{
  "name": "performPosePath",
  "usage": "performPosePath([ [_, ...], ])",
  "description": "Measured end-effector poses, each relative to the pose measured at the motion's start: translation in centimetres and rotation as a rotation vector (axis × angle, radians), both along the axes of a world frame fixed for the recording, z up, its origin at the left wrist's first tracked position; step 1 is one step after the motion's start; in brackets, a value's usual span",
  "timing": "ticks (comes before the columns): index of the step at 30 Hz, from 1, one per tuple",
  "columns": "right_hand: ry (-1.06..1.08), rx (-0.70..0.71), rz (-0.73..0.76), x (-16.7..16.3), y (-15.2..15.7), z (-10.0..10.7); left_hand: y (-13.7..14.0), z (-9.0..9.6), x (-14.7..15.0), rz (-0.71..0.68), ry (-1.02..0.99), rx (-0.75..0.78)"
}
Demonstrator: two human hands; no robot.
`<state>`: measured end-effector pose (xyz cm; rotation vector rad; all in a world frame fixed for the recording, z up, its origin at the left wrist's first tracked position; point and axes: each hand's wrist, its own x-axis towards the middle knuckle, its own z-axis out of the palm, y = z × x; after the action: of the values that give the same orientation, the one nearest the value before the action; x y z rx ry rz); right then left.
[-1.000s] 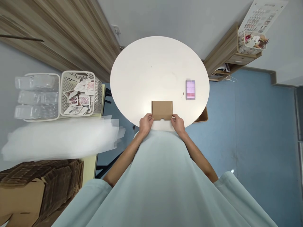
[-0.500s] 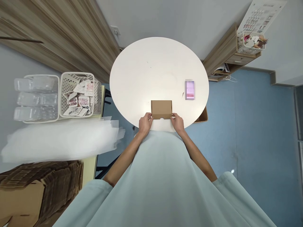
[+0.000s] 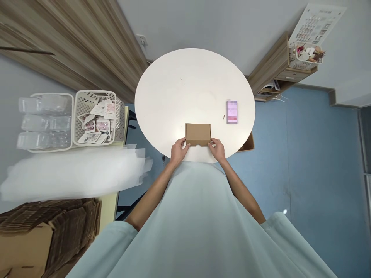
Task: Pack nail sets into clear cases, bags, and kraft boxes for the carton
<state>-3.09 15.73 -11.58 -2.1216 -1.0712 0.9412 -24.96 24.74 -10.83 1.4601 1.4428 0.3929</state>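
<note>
A small brown cardboard box [image 3: 198, 133] lies with its lid down at the near side of the white oval table [image 3: 174, 85]. My left hand [image 3: 178, 150] grips its left front corner, thumb on the front face and fingers along the side. At the opposite front corner, my right hand [image 3: 217, 148] holds the box the same way. A small notch shows in the middle of the front edge. What is inside the box is hidden.
A phone [image 3: 232, 112] rests on the table's right side. On the left stand a basket of carded items [image 3: 95, 143], a basket of clear plastic boxes [image 3: 50, 150], white translucent bags [image 3: 75, 172] and stacked flat cardboard [image 3: 69, 227]. A wooden cabinet [image 3: 298, 73] stands right.
Both thumbs have shifted inward onto the front face of the box. The box itself stays at the same place on the table; the view has tilted slightly.
</note>
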Motion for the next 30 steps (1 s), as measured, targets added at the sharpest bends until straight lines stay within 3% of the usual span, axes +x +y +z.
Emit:
performPosePath([
  [5,0.059,0.107,-0.074,0.1,-0.1,3.6,-0.4,3.7,-0.3,0.105,-0.09,0.061],
  [8,0.03,0.083,-0.092,0.5,-0.2,5.9,-0.2,5.7,-0.7,0.105,-0.059,0.044],
  [11,-0.007,0.017,-0.089,0.9,-0.1,6.9,0.1,6.2,-1.0,0.09,-0.024,-0.031],
  [20,0.147,-0.064,-0.083,1.6,-0.9,4.8,0.0,3.1,-1.8,0.077,-0.036,-0.064],
  [25,0.209,-0.079,-0.084,1.5,-1.5,3.4,-0.4,3.1,-2.0,0.052,-0.03,-0.093],
  [30,0.181,-0.07,-0.084,1.6,-1.5,3.3,-0.5,3.6,-2.0,0.063,-0.008,-0.092],
])
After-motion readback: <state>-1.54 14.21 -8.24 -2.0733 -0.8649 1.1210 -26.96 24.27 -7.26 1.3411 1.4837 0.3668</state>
